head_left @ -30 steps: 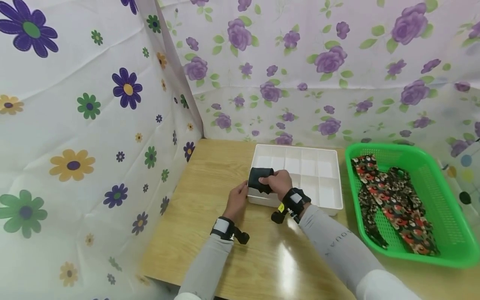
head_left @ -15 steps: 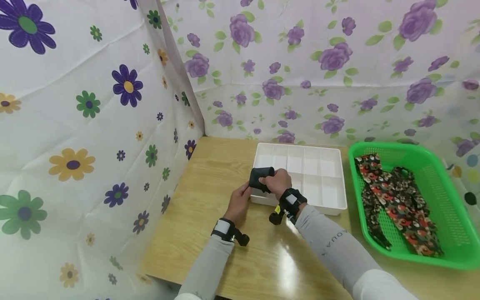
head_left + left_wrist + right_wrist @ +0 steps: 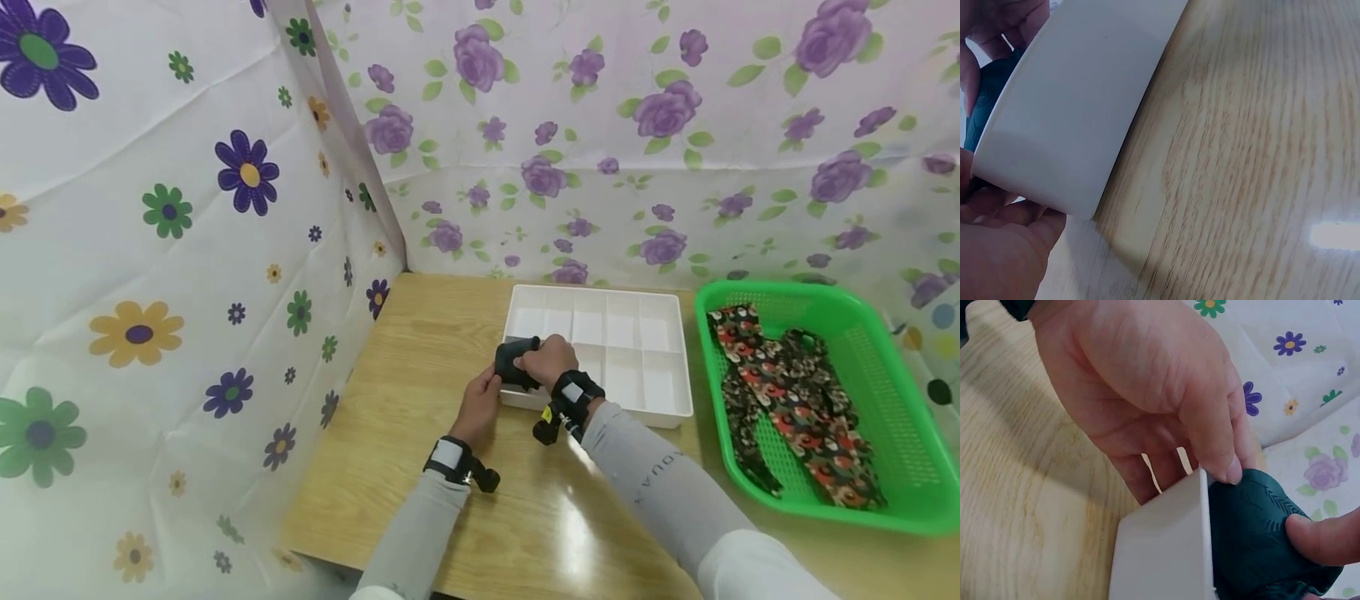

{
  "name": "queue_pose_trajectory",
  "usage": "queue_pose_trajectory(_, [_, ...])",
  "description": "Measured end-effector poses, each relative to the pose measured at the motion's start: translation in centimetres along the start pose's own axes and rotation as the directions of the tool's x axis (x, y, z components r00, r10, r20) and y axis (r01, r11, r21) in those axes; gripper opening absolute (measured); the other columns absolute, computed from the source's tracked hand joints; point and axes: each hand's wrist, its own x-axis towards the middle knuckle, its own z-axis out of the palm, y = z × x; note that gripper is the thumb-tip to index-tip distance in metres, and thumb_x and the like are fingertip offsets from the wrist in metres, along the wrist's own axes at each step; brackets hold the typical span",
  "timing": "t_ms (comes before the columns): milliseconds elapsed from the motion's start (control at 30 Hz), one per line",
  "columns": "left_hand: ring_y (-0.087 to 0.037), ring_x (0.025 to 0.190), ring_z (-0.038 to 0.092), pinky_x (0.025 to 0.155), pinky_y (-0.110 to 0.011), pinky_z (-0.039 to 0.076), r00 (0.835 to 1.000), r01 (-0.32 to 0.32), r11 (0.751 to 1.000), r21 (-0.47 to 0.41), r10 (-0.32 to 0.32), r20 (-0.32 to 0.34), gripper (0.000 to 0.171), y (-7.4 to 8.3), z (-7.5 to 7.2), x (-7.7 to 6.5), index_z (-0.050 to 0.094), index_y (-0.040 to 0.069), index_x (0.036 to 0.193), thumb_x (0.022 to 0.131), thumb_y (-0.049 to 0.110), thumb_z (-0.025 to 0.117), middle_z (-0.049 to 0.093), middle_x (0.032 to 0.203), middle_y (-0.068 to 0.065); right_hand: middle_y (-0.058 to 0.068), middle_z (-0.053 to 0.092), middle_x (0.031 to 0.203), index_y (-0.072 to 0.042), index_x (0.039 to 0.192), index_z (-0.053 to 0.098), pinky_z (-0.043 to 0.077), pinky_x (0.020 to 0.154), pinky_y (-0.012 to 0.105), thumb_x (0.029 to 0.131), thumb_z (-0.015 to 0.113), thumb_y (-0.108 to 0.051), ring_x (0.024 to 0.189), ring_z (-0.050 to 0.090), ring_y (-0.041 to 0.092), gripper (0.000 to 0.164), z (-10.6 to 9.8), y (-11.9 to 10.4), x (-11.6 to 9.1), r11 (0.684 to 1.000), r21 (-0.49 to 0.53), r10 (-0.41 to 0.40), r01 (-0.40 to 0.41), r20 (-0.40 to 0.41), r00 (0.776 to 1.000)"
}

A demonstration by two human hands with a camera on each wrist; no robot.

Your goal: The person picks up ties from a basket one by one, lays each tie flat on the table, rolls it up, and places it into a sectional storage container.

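Observation:
A dark green folded cloth (image 3: pixel 510 360) with an embossed leaf-like pattern sits over the near left corner of a white compartment tray (image 3: pixel 666 379). My right hand (image 3: pixel 551 360) grips its right side, and the right thumb (image 3: pixel 1322 537) presses the fabric in the right wrist view. At the tray corner, my left hand (image 3: pixel 480 404) pinches the cloth's left edge. Its other fingers (image 3: pixel 1047 226) curl along the outside of the tray wall (image 3: pixel 1072 112). The underside of the cloth and most right fingertips are hidden.
A green plastic basket (image 3: pixel 900 442) stands to the tray's right with several patterned cloth pieces (image 3: pixel 795 408) in it. Flowered sheets (image 3: pixel 600 208) hang behind and at the left. The wooden table (image 3: pixel 390 417) has its front edge near my forearms.
The cloth has tilted and now looks more rounded, its top edge slightly lower and further left. My right hand has shifted slightly left with it; my left hand stays at the tray corner.

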Motion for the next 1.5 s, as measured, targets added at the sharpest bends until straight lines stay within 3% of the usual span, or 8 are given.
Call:
queue_pose_trajectory(367, [-0.027, 0.158, 0.031, 0.128, -0.05, 0.028, 0.999, 0.026, 1.0, 0.012, -0.025, -0.022, 0.048, 0.2, 0.1, -0.3, 0.039, 0.012, 0.16, 0.112, 0.021, 0.04, 0.038, 0.167, -0.009, 0.022, 0.075, 0.103, 0.006, 0.109, 0.07, 0.052, 0.068, 0.036, 0.081, 0.076, -0.025, 0.085, 0.068, 0.031, 0.042, 0.6, 0.4, 1.3, 0.995, -0.1, -0.014, 0.018, 0.042, 0.999])
queue_pose_trajectory(500, [-0.03, 0.157, 0.032, 0.129, -0.05, 0.028, 1.0, 0.009, 0.999, 0.031, -0.008, -0.028, 0.048, 0.1, 0.2, -0.4, 0.04, 0.01, 0.159, 0.112, 0.02, 0.041, 0.039, 0.166, -0.012, 0.02, 0.074, 0.099, 0.004, 0.106, 0.07, 0.053, 0.068, 0.037, 0.082, 0.071, -0.018, 0.083, 0.068, 0.032, 0.033, 0.7, 0.1, 1.3, 0.98, -0.184, -0.067, 0.073, 0.038, 0.997])
queue_pose_trajectory(733, [-0.032, 0.156, 0.034, 0.129, -0.051, 0.027, 0.999, -0.007, 0.999, 0.035, 0.008, -0.035, 0.048, 0.0, 0.3, -0.1, 0.042, 0.008, 0.158, 0.111, 0.019, 0.042, 0.042, 0.164, -0.014, 0.016, 0.075, 0.086, 0.002, 0.093, 0.072, 0.057, 0.072, 0.042, 0.082, 0.069, -0.015, 0.078, 0.07, 0.033, 0.02, 0.6, -0.1, 2.1, 0.898, -0.382, -0.232, 0.218, 0.01, 0.973])
queue_pose_trajectory(967, [-0.031, 0.155, 0.036, 0.128, -0.05, 0.029, 1.0, -0.001, 1.0, 0.014, 0.001, -0.031, 0.047, 0.0, 0.7, -0.1, 0.045, 0.008, 0.156, 0.11, 0.018, 0.045, 0.044, 0.163, -0.014, 0.022, 0.072, 0.108, -0.001, 0.126, 0.06, 0.059, 0.079, 0.049, 0.085, 0.08, -0.016, 0.095, 0.071, 0.037, 0.048, 0.1, 1.0, 2.7, 0.83, -0.484, -0.269, 0.279, 0.092, 0.959])
queue_pose_trajectory(1133, [-0.032, 0.154, 0.038, 0.127, -0.05, 0.03, 0.998, -0.042, 0.999, 0.025, 0.043, -0.043, 0.046, 0.2, 1.1, -0.2, 0.047, 0.005, 0.154, 0.11, 0.015, 0.045, 0.045, 0.161, -0.017, 0.019, 0.065, 0.11, -0.007, 0.122, 0.067, 0.06, 0.076, 0.052, 0.085, 0.078, -0.014, 0.097, 0.066, 0.037, 0.04, 0.3, 1.3, 2.5, 0.708, -0.601, -0.397, 0.37, 0.095, 0.913])
queue_pose_trajectory(1333, [-0.034, 0.153, 0.039, 0.127, -0.049, 0.031, 0.996, -0.06, 0.997, 0.039, 0.063, -0.065, 0.045, 0.4, 1.2, -0.4, 0.047, 0.002, 0.154, 0.11, 0.012, 0.045, 0.046, 0.16, -0.019, 0.01, 0.075, 0.095, -0.01, 0.092, 0.078, 0.057, 0.089, 0.051, 0.084, 0.079, -0.02, 0.099, 0.065, 0.03, 0.014, 0.8, 1.5, 1.8, 0.446, -0.754, -0.583, 0.483, 0.165, 0.796])
queue_pose_trajectory(1400, [-0.034, 0.153, 0.039, 0.127, -0.049, 0.031, 0.996, -0.061, 0.997, 0.038, 0.064, -0.066, 0.045, 0.4, 1.2, -0.4, 0.046, 0.002, 0.154, 0.11, 0.012, 0.044, 0.046, 0.16, -0.019, 0.01, 0.077, 0.093, -0.009, 0.09, 0.077, 0.055, 0.097, 0.054, 0.082, 0.08, -0.022, 0.1, 0.067, 0.03, 0.015, 0.8, 1.6, 1.7, 0.41, -0.764, -0.604, 0.499, 0.182, 0.776])
queue_pose_trajectory(1500, [-0.034, 0.153, 0.04, 0.127, -0.05, 0.031, 0.995, -0.068, 0.997, 0.039, 0.071, -0.066, 0.045, 0.3, 1.2, -0.4, 0.047, 0.003, 0.154, 0.11, 0.013, 0.044, 0.047, 0.159, -0.019, 0.011, 0.078, 0.093, -0.009, 0.089, 0.076, 0.049, 0.107, 0.057, 0.081, 0.08, -0.021, 0.103, 0.069, 0.031, 0.016, 0.9, 1.8, 1.7, 0.401, -0.758, -0.606, 0.514, 0.201, 0.769])
